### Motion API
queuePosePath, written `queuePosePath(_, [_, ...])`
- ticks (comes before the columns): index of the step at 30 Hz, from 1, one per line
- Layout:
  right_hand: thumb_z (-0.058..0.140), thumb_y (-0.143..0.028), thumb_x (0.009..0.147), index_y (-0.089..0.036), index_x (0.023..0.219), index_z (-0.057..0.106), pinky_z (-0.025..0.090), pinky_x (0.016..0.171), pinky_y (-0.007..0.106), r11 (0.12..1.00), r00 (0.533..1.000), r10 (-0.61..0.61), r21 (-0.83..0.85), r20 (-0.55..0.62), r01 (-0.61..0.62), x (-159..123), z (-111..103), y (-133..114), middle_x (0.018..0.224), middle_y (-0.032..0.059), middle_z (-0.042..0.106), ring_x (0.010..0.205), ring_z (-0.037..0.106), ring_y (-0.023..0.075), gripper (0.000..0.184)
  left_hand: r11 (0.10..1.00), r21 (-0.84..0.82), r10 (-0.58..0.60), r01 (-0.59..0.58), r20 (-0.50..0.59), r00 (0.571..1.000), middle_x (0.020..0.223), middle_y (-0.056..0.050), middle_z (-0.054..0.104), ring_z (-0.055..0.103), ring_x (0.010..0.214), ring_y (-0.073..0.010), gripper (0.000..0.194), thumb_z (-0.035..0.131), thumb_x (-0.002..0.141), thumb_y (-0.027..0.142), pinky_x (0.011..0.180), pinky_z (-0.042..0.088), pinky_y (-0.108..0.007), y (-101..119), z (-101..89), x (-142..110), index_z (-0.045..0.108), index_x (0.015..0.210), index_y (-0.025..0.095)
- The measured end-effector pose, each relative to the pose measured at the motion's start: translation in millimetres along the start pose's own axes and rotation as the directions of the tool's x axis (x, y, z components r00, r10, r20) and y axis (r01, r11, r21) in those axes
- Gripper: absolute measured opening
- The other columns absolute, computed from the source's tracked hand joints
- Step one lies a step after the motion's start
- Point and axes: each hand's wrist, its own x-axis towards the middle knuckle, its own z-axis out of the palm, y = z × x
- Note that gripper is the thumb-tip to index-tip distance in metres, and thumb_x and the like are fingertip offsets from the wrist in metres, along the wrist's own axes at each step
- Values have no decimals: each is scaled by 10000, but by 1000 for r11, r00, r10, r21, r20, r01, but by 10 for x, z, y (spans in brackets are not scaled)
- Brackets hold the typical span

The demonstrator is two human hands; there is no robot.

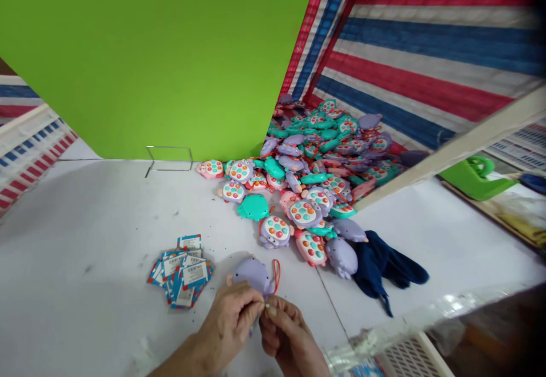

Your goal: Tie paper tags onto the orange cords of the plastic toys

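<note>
Low in the head view, my left hand (232, 317) and my right hand (285, 331) meet fingertip to fingertip. Both pinch something small and pale between them, too small to name. Just beyond the fingers a purple animal-shaped toy (252, 273) lies face down on the table, with a red cord loop (277, 274) at its right end. My left fingers partly cover its near edge. To the left lies a loose stack of blue-edged cards with barcodes (187, 274).
A big pile of purple, teal and pink toys (315, 161) spreads from a striped-cloth bin (405, 64). Dark blue cloth (386, 266) lies at the right. A green panel (162, 58) stands behind, near a bent wire frame (169, 169). Below the table edge sits a white basket (416, 357).
</note>
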Motion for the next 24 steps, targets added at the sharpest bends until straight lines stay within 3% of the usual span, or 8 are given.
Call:
queuePosePath(13, [724, -329, 591, -159, 500, 480, 202, 363, 179, 1000, 1000, 16, 3, 17, -16, 12, 12, -37, 406, -88, 357, 352, 232, 23, 311, 999, 4, 39, -39, -17, 999, 591, 8, 533, 477, 565, -102, 222, 401, 818, 183, 596, 343, -202, -35, 13, -18, 534, 643, 152])
queuePosePath(19, [711, -336, 633, -151, 544, 540, 245, 384, 176, 992, 995, -89, -93, -53, 84, 23, -49, 22, 425, -75, 393, 384, 281, 35, 267, 966, -207, -152, 156, 35, 988, 550, 28, 495, 428, 524, -87, 190, 454, 775, 188, 518, 318, -179, -12, -30, 13, 552, 619, 141])
queuePosePath(24, [725, -324, 621, -158, 554, 528, 216, 366, 163, 999, 999, -26, 41, -38, 28, 41, -57, 55, 448, -85, 378, 379, 258, 26, 266, 916, -326, -215, 232, 89, 973, 550, 34, 483, 422, 528, -88, 166, 461, 761, 201, 509, 315, -177, 12, -49, 24, 550, 635, 139])
